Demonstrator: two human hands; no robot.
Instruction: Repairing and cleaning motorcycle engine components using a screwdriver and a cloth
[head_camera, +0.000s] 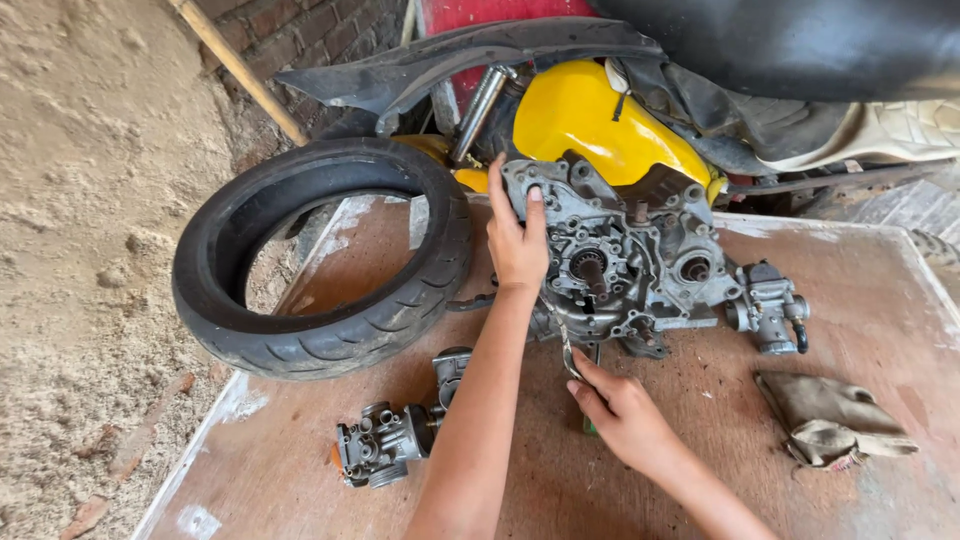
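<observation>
A grey metal engine case (630, 250) stands on edge on a brown wooden board (880, 330). My left hand (517, 240) grips the case's left rim, thumb on the front face and fingers behind. Lower down, my right hand (622, 412) holds a thin metal tool (568, 352) with a green handle end (589, 425), and the tool's tip reaches up to the bottom of the case. A carburettor (768, 308) sits against the case's right side.
A black tyre (320, 255) leans at the board's left edge. A second carburettor (385, 442) lies near the front left. A dirty folded rag (828, 418) lies at the right. Behind are a yellow fuel tank (590, 115), black bodywork and a brick wall. Sand lies at the left.
</observation>
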